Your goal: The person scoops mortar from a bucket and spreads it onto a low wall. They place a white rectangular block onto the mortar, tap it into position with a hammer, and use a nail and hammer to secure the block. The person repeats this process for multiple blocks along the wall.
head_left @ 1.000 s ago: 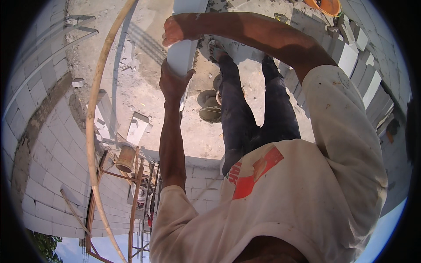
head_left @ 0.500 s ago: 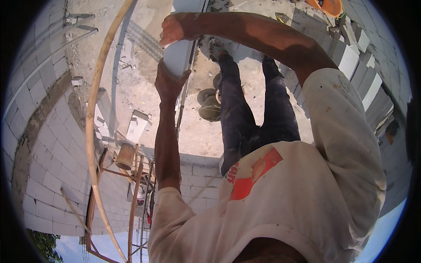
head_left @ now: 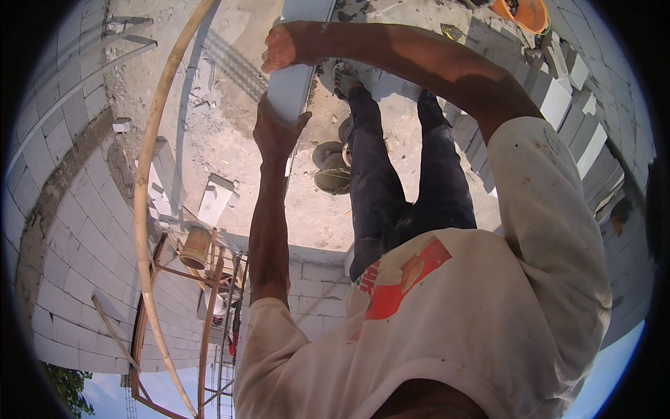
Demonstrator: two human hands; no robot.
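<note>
A pale grey building block (head_left: 287, 94) lies lengthwise in line with a narrow wall top, between my two hands. My left hand (head_left: 276, 133) cups its near end, with thumb and fingers spread to either side. Across the block's farther part reaches my right hand (head_left: 287, 46), its fingers curled over the left side. The palm side of that hand is hidden. Beyond it, another pale surface (head_left: 307, 10) continues along the same line. My feet stand on the dusty floor to the right.
A long bamboo pole (head_left: 143, 181) rises on the left. Stacked blocks (head_left: 555, 105) and an orange bucket (head_left: 527, 15) stand at right. A dull green rounded object (head_left: 333, 179) is near my legs. Lower left are a brown bucket (head_left: 195, 248) and rusty metal frame (head_left: 211, 314).
Both hands and the block have shifted slightly to the right. More of the block's right side now shows.
</note>
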